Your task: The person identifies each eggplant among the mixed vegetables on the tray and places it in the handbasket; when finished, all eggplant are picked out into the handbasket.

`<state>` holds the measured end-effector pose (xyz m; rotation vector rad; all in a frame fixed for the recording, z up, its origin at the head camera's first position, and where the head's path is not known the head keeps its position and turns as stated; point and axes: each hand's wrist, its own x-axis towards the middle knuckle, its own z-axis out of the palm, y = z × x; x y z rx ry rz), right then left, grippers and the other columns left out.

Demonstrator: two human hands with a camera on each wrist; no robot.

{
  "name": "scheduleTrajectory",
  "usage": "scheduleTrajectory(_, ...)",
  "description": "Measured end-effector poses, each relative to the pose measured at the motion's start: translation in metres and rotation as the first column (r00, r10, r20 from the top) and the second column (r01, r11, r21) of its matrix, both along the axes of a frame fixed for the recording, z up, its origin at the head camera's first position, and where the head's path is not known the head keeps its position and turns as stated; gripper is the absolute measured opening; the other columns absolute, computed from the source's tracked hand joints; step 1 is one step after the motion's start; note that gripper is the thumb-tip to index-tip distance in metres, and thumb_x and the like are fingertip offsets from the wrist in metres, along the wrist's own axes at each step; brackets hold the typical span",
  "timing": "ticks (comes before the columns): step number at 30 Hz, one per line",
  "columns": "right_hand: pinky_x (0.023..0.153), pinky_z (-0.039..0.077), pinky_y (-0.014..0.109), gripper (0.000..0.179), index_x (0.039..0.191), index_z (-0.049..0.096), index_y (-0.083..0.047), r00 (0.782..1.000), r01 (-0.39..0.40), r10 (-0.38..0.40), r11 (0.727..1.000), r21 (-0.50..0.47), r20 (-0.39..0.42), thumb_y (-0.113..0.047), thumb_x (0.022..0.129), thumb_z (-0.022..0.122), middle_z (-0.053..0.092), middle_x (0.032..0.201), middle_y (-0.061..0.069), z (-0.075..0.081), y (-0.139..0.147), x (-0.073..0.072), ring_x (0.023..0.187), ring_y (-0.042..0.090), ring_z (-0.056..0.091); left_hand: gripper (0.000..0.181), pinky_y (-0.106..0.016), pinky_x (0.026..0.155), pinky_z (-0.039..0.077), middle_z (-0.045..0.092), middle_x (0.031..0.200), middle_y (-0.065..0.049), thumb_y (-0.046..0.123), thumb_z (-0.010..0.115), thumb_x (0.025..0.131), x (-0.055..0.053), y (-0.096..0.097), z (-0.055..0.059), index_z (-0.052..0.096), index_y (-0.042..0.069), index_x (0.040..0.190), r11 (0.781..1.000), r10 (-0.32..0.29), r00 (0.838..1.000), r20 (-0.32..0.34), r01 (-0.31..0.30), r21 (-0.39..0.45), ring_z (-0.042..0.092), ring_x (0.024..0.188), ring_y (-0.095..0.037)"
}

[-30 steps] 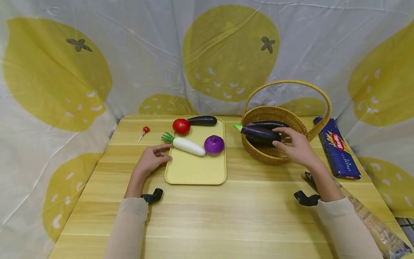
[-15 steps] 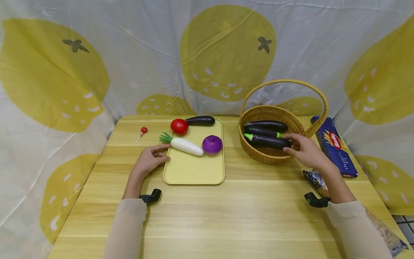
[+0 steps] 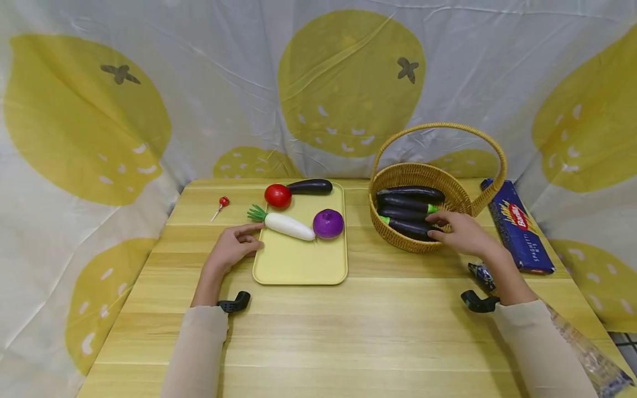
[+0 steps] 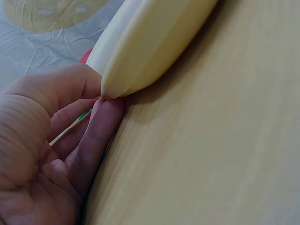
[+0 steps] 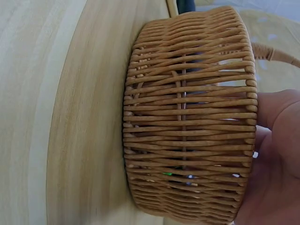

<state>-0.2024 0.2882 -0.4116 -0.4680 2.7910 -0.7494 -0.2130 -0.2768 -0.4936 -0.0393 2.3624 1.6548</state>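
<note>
My left hand (image 3: 233, 247) is at the left rim of the yellow tray (image 3: 298, 265), pinching its edge between thumb and finger in the left wrist view. On the tray lie a white radish (image 3: 290, 226) with green leaves, a purple onion (image 3: 328, 223), a red tomato (image 3: 278, 196) and a dark eggplant (image 3: 312, 187). My right hand (image 3: 460, 234) reaches over the rim of the wicker basket (image 3: 398, 241) and holds the right end of the front eggplant (image 3: 409, 228). Behind it lie other eggplants (image 3: 410, 193). In the right wrist view the basket wall hides my fingertips.
A red lollipop (image 3: 220, 207) lies left of the tray. Right of the basket are a blue spaghetti box (image 3: 522, 232) and a clear pasta bag (image 3: 587, 354), partly under my right arm. The basket's tall handle (image 3: 440, 126) arches above it. A lemon-print cloth (image 3: 239, 83) hangs behind.
My right hand has lowered the green-tipped eggplant from above the other eggplants to the front of the basket. My left hand stays at the tray's edge.
</note>
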Motion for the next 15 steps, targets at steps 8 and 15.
scheduleTrajectory(8,0.099,0.05,0.062,0.044,0.139,0.06,-0.002,0.997,0.049,-0.055,0.991,-0.121,-0.049,-0.031,0.106,0.06,0.063,0.136,0.024,0.0,-0.003,0.0,0.122,0.043,0.06,0.057,-0.027,0.072,0.062,0.073,0.088,-0.007,0.009,0.08,0.089,0.002,0.003,0.001,0.063,0.013,0.143,1.0,0.002,1.0,-0.024,-0.002,0.0,0.066,0.078,-0.011)
scheduleTrajectory(15,0.099,0.052,0.054,0.042,0.135,0.063,-0.005,0.991,0.07,-0.095,0.97,-0.235,-0.098,-0.035,0.106,0.06,0.067,0.127,0.015,0.005,-0.028,-0.003,0.115,0.033,0.063,0.057,-0.026,0.071,0.062,0.074,0.089,-0.008,0.007,0.079,0.09,0.003,0.002,0.003,0.062,0.013,0.144,1.0,0.005,1.0,-0.006,-0.005,0.001,0.067,0.078,-0.011)
